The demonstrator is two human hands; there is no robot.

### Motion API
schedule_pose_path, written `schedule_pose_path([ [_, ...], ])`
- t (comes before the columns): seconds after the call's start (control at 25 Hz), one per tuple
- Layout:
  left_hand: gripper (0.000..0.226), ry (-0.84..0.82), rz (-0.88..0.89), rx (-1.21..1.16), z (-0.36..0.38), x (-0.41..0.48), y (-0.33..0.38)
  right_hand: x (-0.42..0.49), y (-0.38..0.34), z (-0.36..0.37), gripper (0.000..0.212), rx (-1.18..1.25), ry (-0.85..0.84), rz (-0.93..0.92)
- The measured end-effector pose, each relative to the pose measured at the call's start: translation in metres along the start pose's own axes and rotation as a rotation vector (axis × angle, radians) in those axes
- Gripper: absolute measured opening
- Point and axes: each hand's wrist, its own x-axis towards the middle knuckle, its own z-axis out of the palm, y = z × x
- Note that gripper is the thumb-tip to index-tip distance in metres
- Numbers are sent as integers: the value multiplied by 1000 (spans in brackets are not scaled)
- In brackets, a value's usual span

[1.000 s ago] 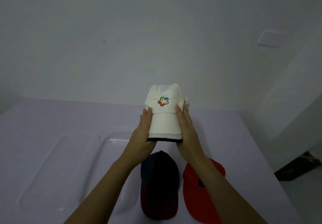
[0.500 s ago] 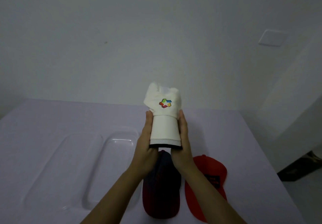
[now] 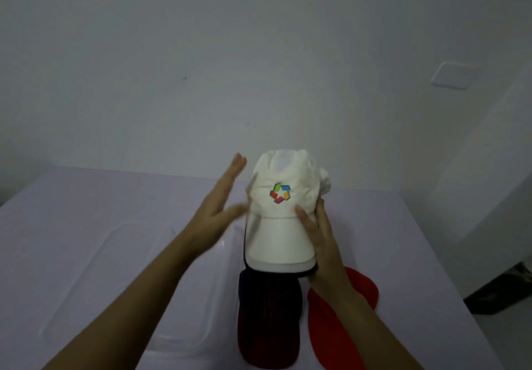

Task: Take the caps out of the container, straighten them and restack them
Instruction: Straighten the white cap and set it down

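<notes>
Nearest on the lilac table lie a dark navy-and-maroon cap and, just to its right, a red cap partly hidden by the right forearm, with the clear plastic container to their left. Above them the right hand grips the right edge of the white cap, thumb on its brim; it bears a multicoloured star logo and more brims show beneath. The left hand, motion-blurred, is released with fingers straight just beside the cap's left side.

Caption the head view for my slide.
Right hand holds white cap above dark cap and red cap on table; left hand open.
</notes>
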Motion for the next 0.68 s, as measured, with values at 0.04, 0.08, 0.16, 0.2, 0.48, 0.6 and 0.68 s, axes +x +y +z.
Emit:
schedule_pose_path([
  [0.04, 66, 108, -69, -26, -5, 13, 7, -2, 1, 3, 52, -47, -45, -27],
  [0.08, 61, 136, -146, -53, -11, 23, 13, -3, 1, 7, 53, -98, -76, -54],
  [0.16, 57, -34, -271, -33, -19, 36, 22, -5, 2, 11, 57, -137, -99, -75],
  [0.2, 57, -158, -316, -6, -22, 42, 28, -5, 1, 12, 59, -140, -96, -75],
  [0.48, 31, -218, -263, 24, -20, 47, 37, -6, -5, 2, 68, -318, -163, -117],
  [0.6, 40, -112, -251, 91, -21, 47, 33, 3, -7, -17, 91, -212, -280, 21],
  [0.68, 44, -146, -238, 134, -20, 47, 37, 15, -16, -29, 76, 45, -162, 128],
])
